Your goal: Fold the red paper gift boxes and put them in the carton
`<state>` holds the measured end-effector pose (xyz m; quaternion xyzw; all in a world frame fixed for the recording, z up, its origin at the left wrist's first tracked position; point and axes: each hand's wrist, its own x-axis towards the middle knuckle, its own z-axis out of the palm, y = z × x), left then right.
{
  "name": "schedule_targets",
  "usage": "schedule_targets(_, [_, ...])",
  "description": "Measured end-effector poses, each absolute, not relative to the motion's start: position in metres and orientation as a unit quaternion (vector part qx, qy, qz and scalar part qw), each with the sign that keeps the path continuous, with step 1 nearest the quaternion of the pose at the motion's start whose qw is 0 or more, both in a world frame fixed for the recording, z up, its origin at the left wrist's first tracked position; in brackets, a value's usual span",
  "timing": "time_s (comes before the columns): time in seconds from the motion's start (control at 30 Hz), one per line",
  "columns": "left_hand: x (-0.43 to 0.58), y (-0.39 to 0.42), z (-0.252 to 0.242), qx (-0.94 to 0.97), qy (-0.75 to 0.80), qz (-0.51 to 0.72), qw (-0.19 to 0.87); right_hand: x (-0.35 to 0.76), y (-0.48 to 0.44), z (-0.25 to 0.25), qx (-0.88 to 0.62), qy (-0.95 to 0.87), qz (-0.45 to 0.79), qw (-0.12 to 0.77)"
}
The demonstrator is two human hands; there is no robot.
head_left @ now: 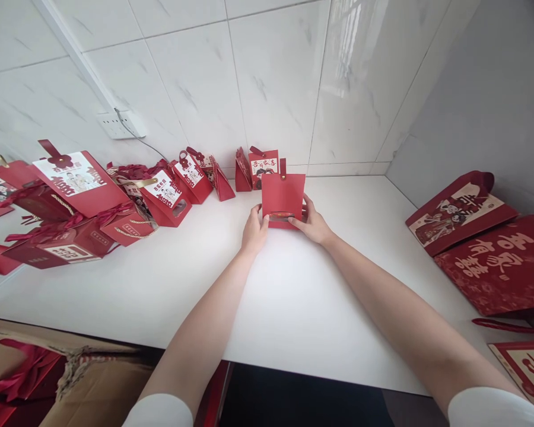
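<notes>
A red gift box (283, 193) with a strap loop on top stands upright on the white table, its plain side facing me. Low on that side is a clear window with something colourful behind it. My left hand (255, 230) grips the box's lower left edge, thumb on the front. On the lower right, my right hand (314, 222) holds it the same way, thumb by the window. The fingers behind the box are partly hidden. Just behind stands a printed red box (258, 172), partly covered by the one I hold.
Several red gift boxes (192, 178) line the wall to the left, beside a larger stacked group (78, 178). Large red gift bags (507, 261) lie at the right. A torn cardboard carton (98, 385) is below the front edge. A cable runs from the wall socket (121, 124).
</notes>
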<state>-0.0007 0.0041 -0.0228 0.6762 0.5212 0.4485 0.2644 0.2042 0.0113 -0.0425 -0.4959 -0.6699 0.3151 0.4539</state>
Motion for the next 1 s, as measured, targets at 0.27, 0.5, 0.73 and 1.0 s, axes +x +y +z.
schedule_targets(0.27, [0.01, -0.008, -0.022, 0.744, 0.506, 0.355, 0.254, 0.197, -0.001, -0.033, -0.555, -0.696, 0.194, 0.413])
schedule_targets(0.5, [0.0, 0.003, -0.02, 0.703, 0.428, 0.475, 0.313, 0.196, -0.015, -0.016, -0.445, -0.768, 0.16, 0.432])
schedule_targets(0.73, [0.007, -0.001, -0.013, 0.646, 0.351, 0.507, 0.45, 0.187, -0.024, -0.013, -0.362, -0.826, 0.058, 0.427])
schedule_targets(1.0, [0.008, -0.001, -0.013, 0.607, 0.438, 0.503, 0.432, 0.187, -0.018, -0.018, -0.452, -0.798, 0.114, 0.383])
